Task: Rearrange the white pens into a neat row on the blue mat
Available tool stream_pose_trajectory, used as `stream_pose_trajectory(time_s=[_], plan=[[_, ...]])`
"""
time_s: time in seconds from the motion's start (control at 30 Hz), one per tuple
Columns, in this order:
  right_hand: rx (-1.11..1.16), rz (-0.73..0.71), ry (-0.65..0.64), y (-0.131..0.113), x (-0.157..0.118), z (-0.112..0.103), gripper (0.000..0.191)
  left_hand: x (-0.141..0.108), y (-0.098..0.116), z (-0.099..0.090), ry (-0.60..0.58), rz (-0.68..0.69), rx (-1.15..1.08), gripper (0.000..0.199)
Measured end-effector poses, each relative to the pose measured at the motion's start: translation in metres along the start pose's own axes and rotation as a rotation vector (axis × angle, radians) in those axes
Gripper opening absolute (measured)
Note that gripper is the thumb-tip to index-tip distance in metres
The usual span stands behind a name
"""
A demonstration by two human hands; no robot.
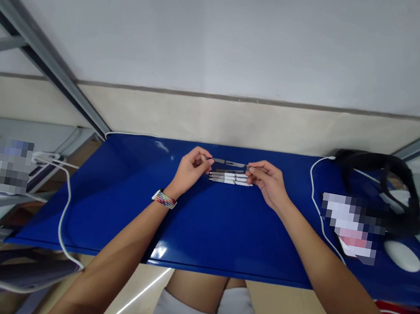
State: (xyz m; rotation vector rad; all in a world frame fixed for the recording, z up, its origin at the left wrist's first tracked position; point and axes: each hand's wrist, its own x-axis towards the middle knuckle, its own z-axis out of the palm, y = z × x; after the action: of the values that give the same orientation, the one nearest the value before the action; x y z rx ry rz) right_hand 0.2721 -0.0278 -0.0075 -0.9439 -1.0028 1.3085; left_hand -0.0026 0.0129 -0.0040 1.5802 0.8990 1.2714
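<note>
Bare arms (120, 252) were nearest my cam; left hand (192, 167) and right hand (270, 184) each pinched an end of one pen (229, 162), just past the pen row (229, 179) on the blue surface (213, 228).

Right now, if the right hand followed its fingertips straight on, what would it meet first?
Past the pen it holds, probably the left hand at the other end; depth is unclear.

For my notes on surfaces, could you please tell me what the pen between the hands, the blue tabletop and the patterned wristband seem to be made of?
Pen: probably smooth plastic, judging by its grey and pale sections, though it is small here.
Blue tabletop: glossy, perhaps laminate or a plastic cover, as bright reflections suggest.
Wristband: possibly woven fabric, fairly matte, from its multicoloured pattern.
</note>
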Motion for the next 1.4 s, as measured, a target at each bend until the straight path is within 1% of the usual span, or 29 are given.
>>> stream_pose_trajectory(time_s=[0.23,0.4,0.57,0.7,0.8,0.87,0.97,1.0,1.1,1.13,1.2,1.3,1.4], plan=[[0.009,0.012,-0.029,0.001,0.000,0.002,0.035,0.002,-0.001,-0.001,-0.028,-0.036,-0.102,0.030],[-0.014,-0.033,-0.006,0.003,0.001,0.003,0.035,0.001,0.002,-0.003,-0.075,-0.071,-0.147,0.029],[-0.028,-0.094,0.036,0.004,0.002,0.002,0.033,0.001,0.001,-0.003,-0.079,-0.094,-0.197,0.028],[0.044,-0.033,0.040,0.005,0.004,0.002,0.036,0.001,-0.004,-0.002,-0.075,-0.064,-0.178,0.026],[0.044,-0.011,0.042,0.005,0.004,0.002,0.037,0.001,-0.008,-0.002,-0.063,-0.048,-0.135,0.026],[0.043,-0.015,0.053,0.005,0.003,0.002,0.037,0.001,-0.009,-0.003,-0.055,-0.054,-0.130,0.033],[0.038,-0.024,0.065,0.004,0.002,0.004,0.037,0.001,-0.007,-0.005,-0.067,-0.080,-0.134,0.050],[0.036,-0.025,0.068,0.004,0.002,0.005,0.037,0.000,-0.006,-0.005,-0.076,-0.089,-0.119,0.048],[0.034,-0.016,0.058,0.005,0.002,0.006,0.039,-0.001,-0.005,-0.005,-0.084,-0.108,-0.043,0.029],[0.034,-0.015,0.053,0.006,0.002,0.006,0.039,-0.001,-0.005,-0.004,-0.077,-0.104,-0.023,0.027],[0.029,-0.014,0.046,0.008,0.003,0.006,0.039,-0.001,-0.007,-0.003,-0.057,-0.065,0.005,0.027],[0.015,-0.030,0.045,0.010,0.004,0.004,0.039,-0.001,-0.007,-0.002,-0.051,0.009,0.016,0.033],[-0.003,-0.052,0.046,0.009,0.004,0.004,0.038,-0.002,-0.006,-0.002,-0.082,-0.020,0.005,0.026]])
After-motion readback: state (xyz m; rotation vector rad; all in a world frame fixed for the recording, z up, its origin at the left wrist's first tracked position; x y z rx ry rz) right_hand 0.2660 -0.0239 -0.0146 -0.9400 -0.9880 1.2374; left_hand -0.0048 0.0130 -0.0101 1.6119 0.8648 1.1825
